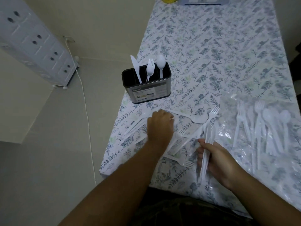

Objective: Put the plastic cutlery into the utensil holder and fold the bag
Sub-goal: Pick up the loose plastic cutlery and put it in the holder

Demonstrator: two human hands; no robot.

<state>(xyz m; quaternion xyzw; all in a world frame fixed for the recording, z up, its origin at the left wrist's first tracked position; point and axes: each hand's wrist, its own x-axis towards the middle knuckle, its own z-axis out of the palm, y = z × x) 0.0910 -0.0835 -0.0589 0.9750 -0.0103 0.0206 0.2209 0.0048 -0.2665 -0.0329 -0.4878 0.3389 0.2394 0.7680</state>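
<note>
R hand (216, 160) grips knives (206, 150), long axis pointing away from body. L hand (158, 126) closed on loose piece near surface's left edge. Holder (146, 88) just beyond, L nearer.

1. The left arm reaches forward from the lower left, bare to the wrist.
2. The left hand (159, 126) lies knuckles up, fingers curled down against the table surface; what they grasp is hidden under the hand.
3. The right arm comes in from the lower right.
4. The right hand (218, 158) has its fingers curled around a bundle of white plastic knives (207, 149), thumb on top.
</note>
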